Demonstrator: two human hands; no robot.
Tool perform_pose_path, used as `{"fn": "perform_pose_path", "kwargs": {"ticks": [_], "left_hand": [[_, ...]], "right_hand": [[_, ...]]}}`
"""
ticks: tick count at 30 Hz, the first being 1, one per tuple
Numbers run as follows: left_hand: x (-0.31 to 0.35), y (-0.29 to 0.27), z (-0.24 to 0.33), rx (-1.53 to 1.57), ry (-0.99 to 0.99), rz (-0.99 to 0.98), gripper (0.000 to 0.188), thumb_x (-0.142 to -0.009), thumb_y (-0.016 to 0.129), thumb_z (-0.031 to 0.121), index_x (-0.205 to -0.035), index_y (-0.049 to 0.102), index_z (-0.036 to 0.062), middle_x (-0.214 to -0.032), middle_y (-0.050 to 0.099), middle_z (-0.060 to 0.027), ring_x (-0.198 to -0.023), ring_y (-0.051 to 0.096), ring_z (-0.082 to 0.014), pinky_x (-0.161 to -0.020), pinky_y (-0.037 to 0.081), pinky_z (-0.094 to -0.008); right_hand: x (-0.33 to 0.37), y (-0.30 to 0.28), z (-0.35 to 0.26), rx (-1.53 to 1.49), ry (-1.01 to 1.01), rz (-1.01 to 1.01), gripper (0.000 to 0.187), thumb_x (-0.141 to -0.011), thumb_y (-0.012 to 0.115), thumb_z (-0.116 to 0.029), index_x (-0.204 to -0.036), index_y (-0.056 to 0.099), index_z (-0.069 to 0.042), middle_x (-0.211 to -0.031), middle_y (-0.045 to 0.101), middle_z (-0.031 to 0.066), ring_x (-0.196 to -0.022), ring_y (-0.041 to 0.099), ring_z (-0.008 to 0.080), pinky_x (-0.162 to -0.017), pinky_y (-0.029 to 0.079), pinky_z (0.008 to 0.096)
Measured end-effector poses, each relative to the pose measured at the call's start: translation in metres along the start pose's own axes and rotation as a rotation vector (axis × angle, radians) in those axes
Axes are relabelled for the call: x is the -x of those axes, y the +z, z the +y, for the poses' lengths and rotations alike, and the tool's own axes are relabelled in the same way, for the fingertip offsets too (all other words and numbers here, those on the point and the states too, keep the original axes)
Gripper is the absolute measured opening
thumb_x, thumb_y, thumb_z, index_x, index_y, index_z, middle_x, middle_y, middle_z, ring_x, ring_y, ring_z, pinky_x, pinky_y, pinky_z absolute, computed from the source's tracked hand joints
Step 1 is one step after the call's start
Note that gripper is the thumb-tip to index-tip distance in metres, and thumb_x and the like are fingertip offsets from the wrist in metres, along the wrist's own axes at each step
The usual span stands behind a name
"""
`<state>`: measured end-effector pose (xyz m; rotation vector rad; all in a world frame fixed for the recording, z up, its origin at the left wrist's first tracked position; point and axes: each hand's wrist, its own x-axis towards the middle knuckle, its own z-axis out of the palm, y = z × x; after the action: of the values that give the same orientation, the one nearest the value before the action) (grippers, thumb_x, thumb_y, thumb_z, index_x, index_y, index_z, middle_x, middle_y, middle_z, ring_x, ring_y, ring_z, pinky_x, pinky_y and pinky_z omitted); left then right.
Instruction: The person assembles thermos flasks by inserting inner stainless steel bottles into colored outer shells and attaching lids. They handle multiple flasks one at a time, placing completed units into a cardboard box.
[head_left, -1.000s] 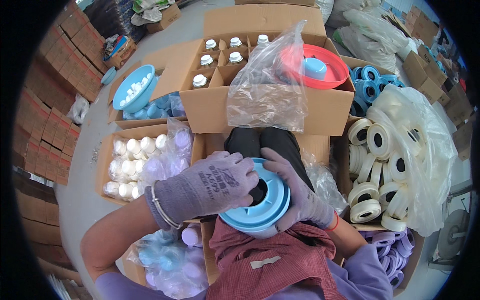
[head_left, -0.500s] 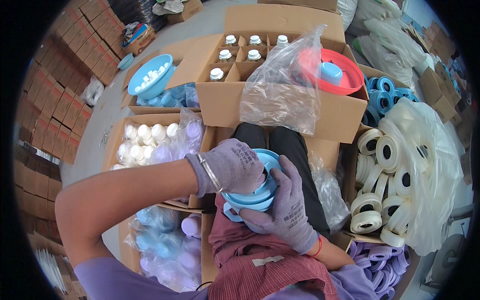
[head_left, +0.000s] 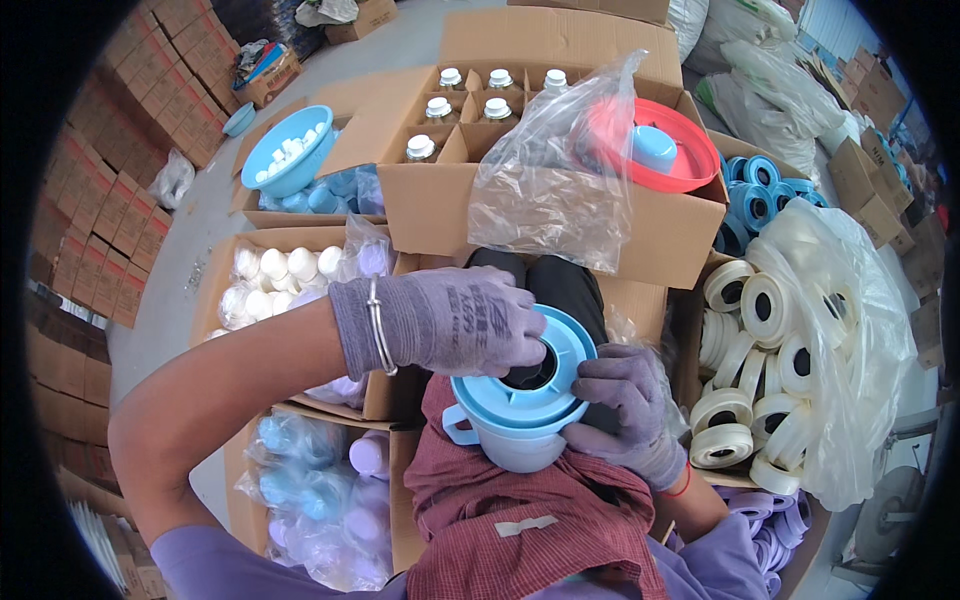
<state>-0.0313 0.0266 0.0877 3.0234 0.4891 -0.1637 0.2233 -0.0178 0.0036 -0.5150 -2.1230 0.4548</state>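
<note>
A light blue jug [head_left: 520,445] with a side handle stands over my lap, tilted slightly. On its top sits a wide light blue ring-shaped lid [head_left: 560,375] with a dark round opening in the middle. My left hand [head_left: 460,322], in a grey-purple glove, lies across the lid with its fingers curled at the edge of the opening; the fingertips are partly hidden. My right hand [head_left: 632,408], gloved alike, grips the right side of the jug and lid, thumb below and fingers at the rim.
Ahead stands a carton [head_left: 420,210] of glass bottles, bearing a red basin [head_left: 690,165] and a plastic bag [head_left: 545,215]. A blue basin [head_left: 262,165] of small white caps is at left. Cartons of bagged cups [head_left: 315,500], cream rings [head_left: 720,410] and purple rings [head_left: 775,545] flank me.
My left hand has drawn back leftward from the jug's centre, exposing the dark opening. My right hand has shifted right and opened its wrap around the front. The jug stands more upright.
</note>
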Motion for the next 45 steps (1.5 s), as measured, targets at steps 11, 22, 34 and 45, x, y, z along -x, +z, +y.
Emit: {"fn": "perform_pose_path", "kwargs": {"ticks": [11,22,34,45], "left_hand": [[-0.032,0.005,0.013,-0.034,-0.056,-0.194,0.024,-0.088,0.063,0.032,-0.078,0.068,0.0103,-0.077,0.064,-0.0085,-0.077,0.067,-0.0226,-0.068,0.053,-0.0364],[0.018,0.153,0.08,1.43,-0.783,0.503,0.1,-0.086,0.063,0.063,-0.15,0.027,-0.0054,-0.137,0.053,-0.025,-0.128,0.054,-0.0315,-0.106,0.042,-0.0408],[0.002,0.149,0.106,1.727,-0.934,1.006,0.071,-0.097,0.059,0.027,-0.155,0.024,0.0046,-0.099,0.071,-0.016,-0.082,0.071,-0.0236,-0.072,0.057,-0.0315],[0.01,0.113,0.093,1.775,-1.109,0.672,0.048,-0.098,0.055,0.018,-0.144,0.049,0.0063,-0.076,0.064,-0.0116,-0.059,0.06,-0.0136,-0.059,0.053,-0.0328]], "right_hand": [[-0.005,-0.019,-0.004,0.055,-0.148,-0.248,0.036,-0.072,0.082,-0.032,-0.093,0.062,-0.011,-0.087,0.056,0.0044,-0.078,0.058,0.0237,-0.074,0.046,0.0397],[-0.046,-0.045,0.019,0.216,-0.182,-0.547,0.074,-0.077,0.07,-0.051,-0.14,0.051,-0.018,-0.136,0.049,0.0164,-0.123,0.048,0.0379,-0.106,0.033,0.0578],[-0.064,-0.024,0.05,-0.044,-0.216,-0.701,0.077,-0.088,0.059,-0.055,-0.148,0.04,-0.009,-0.152,0.033,0.0228,-0.141,0.03,0.0423,-0.116,0.02,0.0557],[-0.037,-0.015,0.052,-0.32,0.081,-0.734,0.064,-0.097,0.048,-0.051,-0.142,0.046,-0.006,-0.156,0.026,0.0199,-0.148,0.018,0.0319,-0.119,0.016,0.0463]]}}
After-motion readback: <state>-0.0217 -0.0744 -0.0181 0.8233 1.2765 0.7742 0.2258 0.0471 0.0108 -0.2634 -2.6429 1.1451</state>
